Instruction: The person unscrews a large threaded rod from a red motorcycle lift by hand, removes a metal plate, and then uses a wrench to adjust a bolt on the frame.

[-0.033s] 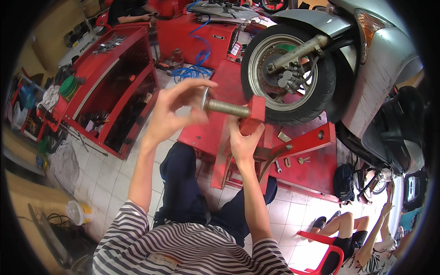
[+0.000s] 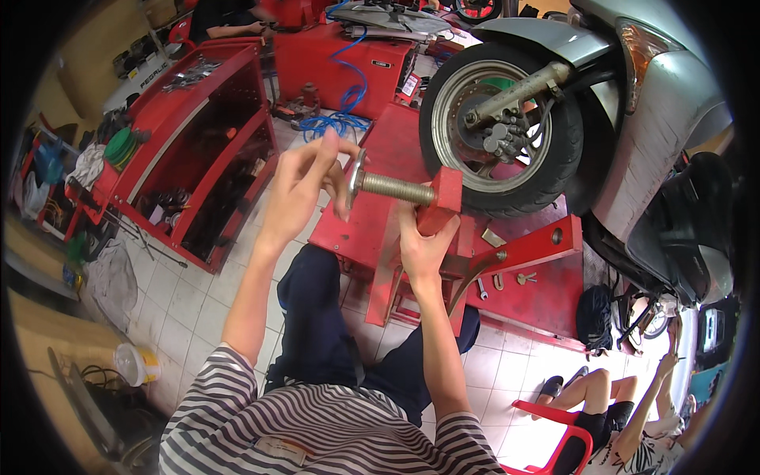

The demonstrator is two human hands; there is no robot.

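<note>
My left hand has curled fingers around the edge of a round metal head on a threaded screw. The screw enters a red metal block at its right. My right hand grips that block from below, fingers partly hidden behind it. The block sits above a red steel frame, whose long arm with holes reaches right. A wrench and small metal pieces lie on the red platform beneath.
A scooter's front wheel stands behind my hands. Left are a red tool cart and white bucket. A blue hose coils behind. A co-worker is at upper left; another person sits by a red chair at lower right.
My left hand's fingers have shifted on the round screw head, one now raised higher. The screw and block have moved very slightly right; my right hand keeps its grip.
</note>
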